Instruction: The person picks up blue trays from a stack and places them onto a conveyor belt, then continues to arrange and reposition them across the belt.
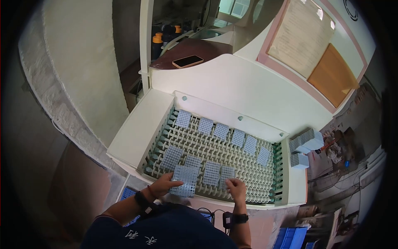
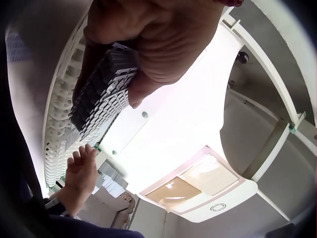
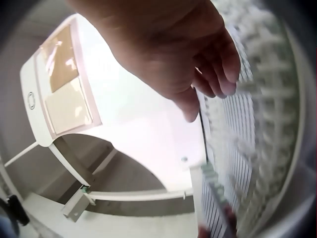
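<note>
My left hand [image 1: 166, 184] grips a small stack of grey grid plates [image 1: 183, 182] at the near left edge of the white-and-green roller conveyor [image 1: 248, 182]. In the left wrist view the thumb and fingers [image 2: 148, 44] curl round that stack [image 2: 99, 99]. My right hand [image 1: 235, 187] lies with its fingers relaxed on the near edge of a single grid plate [image 1: 227, 173] on the rollers. The right wrist view has those fingers [image 3: 218, 74] just over the plate [image 3: 233, 144]. Several more grid plates [image 1: 211, 172] lie flat in two rows across the conveyor.
Stacks of grid plates [image 1: 304, 143] sit on the machine's right ledge. A phone [image 1: 187, 61] lies on a brown shelf beyond the white housing [image 1: 248, 87], with dark bottles [image 1: 157, 41] behind it. Blue crates [image 1: 290, 237] stand on the floor. A rough plaster wall [image 1: 83, 83] is at left.
</note>
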Demonstrator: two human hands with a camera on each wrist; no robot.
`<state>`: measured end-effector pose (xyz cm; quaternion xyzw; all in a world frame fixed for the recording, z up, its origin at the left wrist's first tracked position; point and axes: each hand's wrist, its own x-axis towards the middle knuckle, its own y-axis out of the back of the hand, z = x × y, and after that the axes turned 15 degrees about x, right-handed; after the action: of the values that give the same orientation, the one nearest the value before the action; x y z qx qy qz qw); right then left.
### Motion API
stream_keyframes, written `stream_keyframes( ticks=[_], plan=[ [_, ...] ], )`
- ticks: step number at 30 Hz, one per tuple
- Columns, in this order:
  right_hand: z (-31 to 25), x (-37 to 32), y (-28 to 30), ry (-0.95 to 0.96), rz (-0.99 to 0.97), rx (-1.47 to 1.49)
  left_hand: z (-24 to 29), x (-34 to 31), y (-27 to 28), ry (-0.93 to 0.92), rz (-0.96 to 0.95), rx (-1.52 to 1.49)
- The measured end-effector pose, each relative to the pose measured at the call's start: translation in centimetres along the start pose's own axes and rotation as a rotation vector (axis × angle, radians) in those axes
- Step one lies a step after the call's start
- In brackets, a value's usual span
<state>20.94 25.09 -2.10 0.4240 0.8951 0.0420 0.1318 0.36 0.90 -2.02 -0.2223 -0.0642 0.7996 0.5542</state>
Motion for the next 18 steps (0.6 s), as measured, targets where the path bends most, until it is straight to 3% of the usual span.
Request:
stream_keyframes(
  ticks=[3,6,8,10,12,14,16,18],
  plan=[
    [-0.8,-2.4,-5.3,-0.122,-0.397,0.297,-0.9,2.4,-1.2,-0.007,-0.058,0.028],
    [0.7,-2.3,-6.2,-0.206,-0.461,0.425,-1.2,3.4,-2.0,0.01,-0.064,0.058],
    [0.4,-1.7,-4.2,-0.182,-0.266,0.464,-0.8,3.3,-2.0,-0.007,-0.077,0.108],
    [1.8,0.0,-0.2,-0.105,-0.072,0.487,-0.1,2.6,-1.7,0.044,-0.155,-0.19],
    [2.3,1.4,3.9,0.011,0.098,0.341,-0.4,2.4,-0.7,0.048,-0.206,-0.255],
    [2.5,2.3,6.8,0.009,0.165,0.186,-0.1,1.8,-0.6,0.026,-0.24,-0.267],
    [3.4,3.4,7.9,0.19,0.255,-0.484,-0.4,1.9,-0.6,0.017,-0.239,-0.253],
    [4.0,3.4,6.9,0.252,0.349,-0.438,-0.3,2.0,-1.0,0.005,-0.178,-0.158]
  ],
)
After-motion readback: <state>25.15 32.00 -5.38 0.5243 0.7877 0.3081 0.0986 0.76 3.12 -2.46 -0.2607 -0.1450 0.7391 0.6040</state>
